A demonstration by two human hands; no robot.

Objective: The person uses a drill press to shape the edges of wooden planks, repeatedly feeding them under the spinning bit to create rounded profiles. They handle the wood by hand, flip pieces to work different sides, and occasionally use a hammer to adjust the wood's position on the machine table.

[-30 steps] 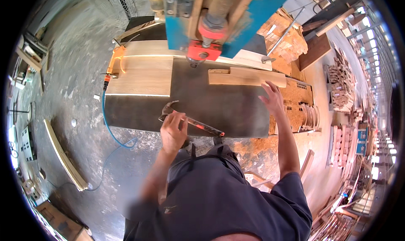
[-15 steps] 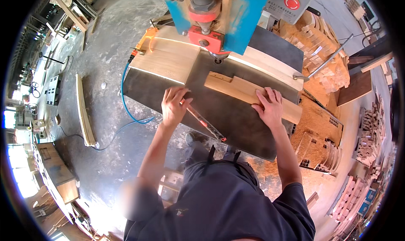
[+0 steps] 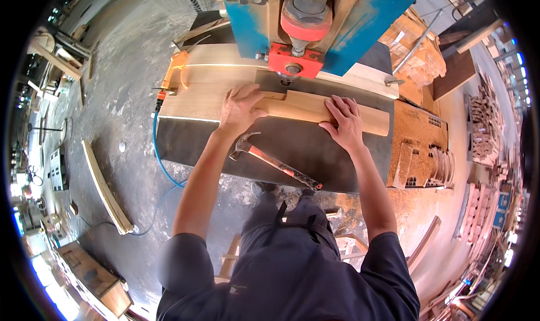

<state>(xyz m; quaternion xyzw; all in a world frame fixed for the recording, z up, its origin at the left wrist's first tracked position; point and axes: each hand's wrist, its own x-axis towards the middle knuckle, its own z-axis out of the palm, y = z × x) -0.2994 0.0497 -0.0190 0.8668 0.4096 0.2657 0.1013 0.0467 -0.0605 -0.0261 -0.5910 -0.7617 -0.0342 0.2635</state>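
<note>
A long pale wooden workpiece (image 3: 315,108) with a notch cut in its far edge lies across the dark machine table (image 3: 191,140). My left hand (image 3: 241,108) is closed around its left end, the thumb against the near side. Farther along, toward the right end, my right hand (image 3: 343,121) grips it with fingers over the top and thumb on the near face. Just in front of the workpiece rests a claw hammer (image 3: 275,162), its worn handle slanting to the near right. The red machine head (image 3: 295,60) with a spindle stands above the notched edge.
Pale boards (image 3: 197,93) form a fence behind and left of the workpiece. An orange coiled air line (image 3: 175,68) joins a blue hose (image 3: 156,147) hanging at the table's left edge. Sawdust and stacked wood (image 3: 413,45) lie to the right. A long plank (image 3: 107,189) is on the floor.
My left hand has left the hammer's head and taken hold of the workpiece's left end. The workpiece appears shifted slightly left with my right hand still on it. The view has tilted.
</note>
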